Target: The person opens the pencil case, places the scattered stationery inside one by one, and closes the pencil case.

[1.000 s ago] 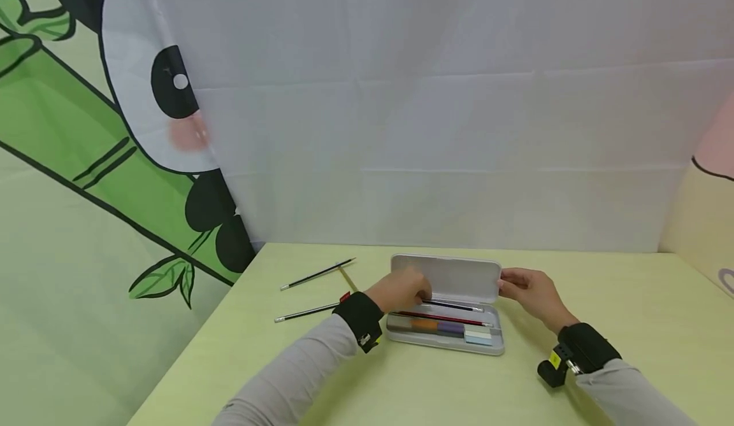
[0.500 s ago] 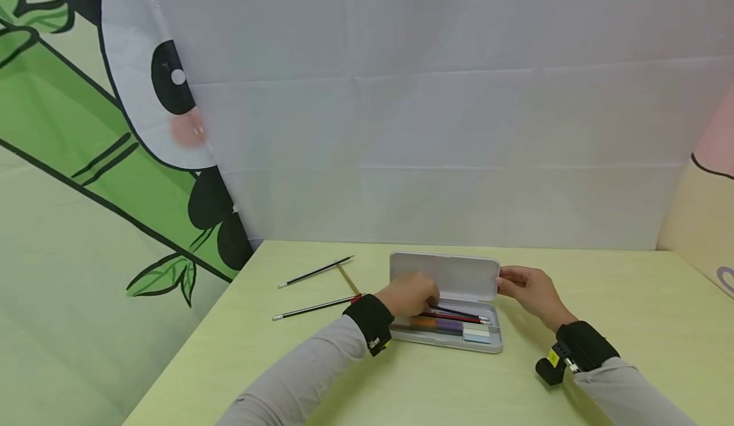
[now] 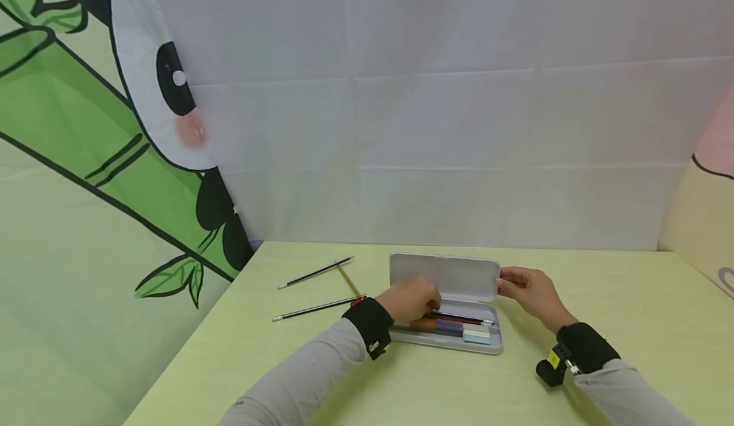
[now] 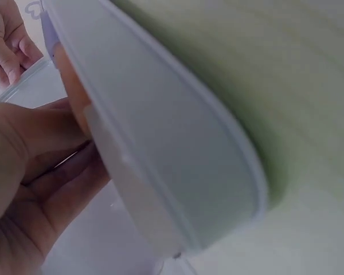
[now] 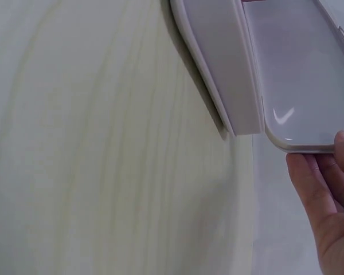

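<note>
A pale grey pencil case [image 3: 446,344] lies on the table with its lid [image 3: 450,273] raised. Inside are a black pencil [image 3: 467,319], a red pencil beside it, an orange-and-purple item [image 3: 441,326] and a white-and-blue eraser [image 3: 476,333]. My left hand [image 3: 410,298] reaches into the case and pinches the black pencil's near end, which its fingers mostly hide. The left wrist view has those fingers [image 4: 63,143] down behind the case wall [image 4: 172,126]. At the lid's right edge, my right hand [image 5: 327,189] holds the corner between thumb and fingers.
Left of the case, two black pencils lie on the table, a far one [image 3: 315,273] and a nearer one [image 3: 312,310]. A thin yellowish stick [image 3: 346,278] runs between them. A white cloth [image 3: 447,127] hangs behind the table's back edge.
My left hand has moved a little right and down into the case, and the black pencil has come to lie alongside the red one. The right hand stays at the lid.
</note>
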Available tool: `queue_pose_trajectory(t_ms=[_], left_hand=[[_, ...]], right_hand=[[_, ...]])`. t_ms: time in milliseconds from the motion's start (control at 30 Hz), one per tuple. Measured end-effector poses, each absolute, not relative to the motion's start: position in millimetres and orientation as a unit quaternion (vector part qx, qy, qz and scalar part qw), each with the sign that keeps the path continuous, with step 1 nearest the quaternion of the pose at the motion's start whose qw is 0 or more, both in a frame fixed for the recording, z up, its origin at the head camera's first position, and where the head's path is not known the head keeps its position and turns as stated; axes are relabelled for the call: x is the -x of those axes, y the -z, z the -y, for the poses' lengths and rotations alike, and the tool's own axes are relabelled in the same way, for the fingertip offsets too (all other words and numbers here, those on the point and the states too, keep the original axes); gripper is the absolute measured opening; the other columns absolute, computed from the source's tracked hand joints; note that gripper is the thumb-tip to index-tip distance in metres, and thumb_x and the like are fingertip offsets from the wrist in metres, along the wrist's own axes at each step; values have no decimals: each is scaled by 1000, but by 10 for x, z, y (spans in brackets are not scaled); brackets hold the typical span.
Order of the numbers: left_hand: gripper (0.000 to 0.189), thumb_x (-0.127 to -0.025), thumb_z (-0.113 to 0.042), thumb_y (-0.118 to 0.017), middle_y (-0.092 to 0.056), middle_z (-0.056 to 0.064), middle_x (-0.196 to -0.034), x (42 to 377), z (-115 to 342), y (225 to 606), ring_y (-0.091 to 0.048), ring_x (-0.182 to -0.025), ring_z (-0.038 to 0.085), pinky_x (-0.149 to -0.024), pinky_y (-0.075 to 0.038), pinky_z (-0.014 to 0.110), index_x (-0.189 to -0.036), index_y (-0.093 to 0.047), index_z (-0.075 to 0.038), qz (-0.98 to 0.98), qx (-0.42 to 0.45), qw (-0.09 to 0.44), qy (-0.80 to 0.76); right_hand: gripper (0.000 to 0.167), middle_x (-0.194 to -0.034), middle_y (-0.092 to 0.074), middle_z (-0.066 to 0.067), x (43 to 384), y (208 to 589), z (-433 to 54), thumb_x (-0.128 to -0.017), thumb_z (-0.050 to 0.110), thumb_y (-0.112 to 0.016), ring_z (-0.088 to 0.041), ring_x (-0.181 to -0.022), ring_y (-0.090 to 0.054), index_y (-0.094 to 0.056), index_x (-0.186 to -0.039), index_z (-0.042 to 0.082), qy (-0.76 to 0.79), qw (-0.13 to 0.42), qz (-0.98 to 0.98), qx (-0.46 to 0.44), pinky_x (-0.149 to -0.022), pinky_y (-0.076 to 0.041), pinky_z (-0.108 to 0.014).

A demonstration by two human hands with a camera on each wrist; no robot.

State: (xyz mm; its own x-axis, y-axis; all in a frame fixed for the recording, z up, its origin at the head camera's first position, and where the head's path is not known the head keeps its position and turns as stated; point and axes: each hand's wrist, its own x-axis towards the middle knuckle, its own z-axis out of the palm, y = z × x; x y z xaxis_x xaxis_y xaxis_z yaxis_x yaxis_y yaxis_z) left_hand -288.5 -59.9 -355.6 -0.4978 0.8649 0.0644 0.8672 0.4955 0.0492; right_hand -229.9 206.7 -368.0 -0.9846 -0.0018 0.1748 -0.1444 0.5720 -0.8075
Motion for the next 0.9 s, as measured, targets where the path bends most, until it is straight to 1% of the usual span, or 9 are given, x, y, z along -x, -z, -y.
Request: queue_pose_trajectory(t_ms=[100, 167, 300, 400, 533, 667, 833, 900], left_hand=[[12, -98, 0, -73, -80, 3, -98, 2885, 681, 3493, -74, -90, 11, -81, -58, 15, -101, -83, -5, 864, 500, 16, 56], [12, -98, 1, -72, -81, 6, -100, 2901, 772, 3437, -76, -92, 17, -82, -61, 20, -102, -83, -3, 862, 502, 22, 73], [12, -96, 2, -74, -81, 11, -103, 2975, 1059, 3289, -77, -95, 24, -84, -63, 28, -105, -82, 0, 861, 496, 55, 100], [14, -95, 1, -77, -80, 12, -105, 3054, 1347, 3184, -77, -96, 25, -86, -63, 31, -107, -81, 0, 870, 472, 91, 115], [18, -93, 0, -78, -79, 17, -109, 3151, 1775, 3115, -76, -100, 30, -88, -64, 38, -110, -80, 2, 891, 414, 114, 149], [18, -92, 3, -77, -78, 21, -110, 3264, 2185, 3153, -75, -101, 36, -88, -64, 45, -111, -79, 4, 915, 344, 110, 177], [21, -93, 5, -75, -75, 26, -112, 3398, 2623, 3287, -73, -103, 41, -90, -63, 47, -113, -76, 9, 943, 266, 78, 187], [21, -92, 6, -75, -75, 26, -109, 3444, 2756, 3356, -72, -102, 41, -89, -63, 47, -113, -76, 11, 949, 245, 68, 185]], right_hand=[[38, -123, -70, -35, 2295, 3688, -2069, -104, 2, -65, -43, -106, -75, -58, -133, -22, -464, 77, 882, -40, -88, -65, -41], [38, -123, -70, -35, 2291, 3692, -2070, -104, 2, -64, -42, -106, -76, -58, -133, -22, -467, 77, 880, -42, -88, -65, -41], [37, -122, -71, -35, 2288, 3693, -2071, -104, 1, -64, -41, -105, -76, -59, -132, -22, -470, 78, 878, -48, -88, -65, -42], [37, -121, -71, -34, 2295, 3687, -2073, -104, 2, -65, -41, -103, -76, -59, -132, -22, -468, 81, 878, -53, -88, -65, -42], [37, -119, -72, -34, 2308, 3686, -2076, -104, 2, -66, -41, -102, -77, -59, -131, -22, -467, 83, 878, -59, -87, -65, -42], [36, -117, -73, -33, 2307, 3707, -2074, -104, 2, -66, -39, -101, -77, -60, -130, -22, -469, 83, 877, -63, -86, -66, -41], [36, -118, -73, -32, 2279, 3737, -2064, -104, 3, -66, -39, -101, -78, -61, -131, -21, -466, 80, 880, -53, -88, -65, -43], [37, -119, -73, -32, 2266, 3749, -2060, -104, 4, -66, -39, -101, -77, -60, -132, -20, -464, 77, 881, -48, -89, -65, -44]])
